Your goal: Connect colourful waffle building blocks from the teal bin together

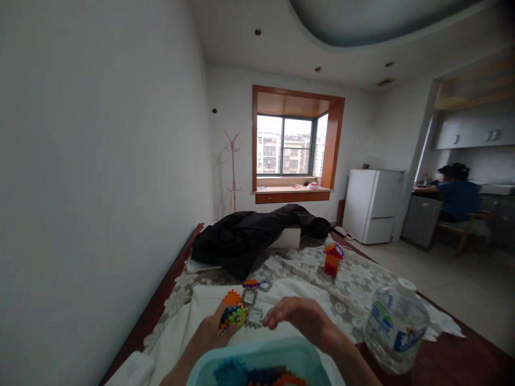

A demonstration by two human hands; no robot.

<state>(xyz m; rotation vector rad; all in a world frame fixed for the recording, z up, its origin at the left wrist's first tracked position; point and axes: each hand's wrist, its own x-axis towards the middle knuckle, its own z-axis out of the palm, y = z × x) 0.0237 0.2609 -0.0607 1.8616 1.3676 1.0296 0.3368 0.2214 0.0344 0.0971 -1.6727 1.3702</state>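
Toothed plastic building pieces in green, blue and orange are gripped in my left hand, at the lower middle of the head view. My right hand is held out over the white cloth with its fingers extended and nothing visible in them. Between the hands, grey toothed pieces lie on the cloth, with an orange and purple piece just beyond. Below both hands stands a light-blue tub with blue, orange and dark pieces inside; the bottom edge of the view cuts it off.
An orange toy structure stands farther back on the patterned tablecloth. A large clear plastic bottle is at the right. Black fabric lies across the far end, and a white object rests at lower left. Another person sits in the side room.
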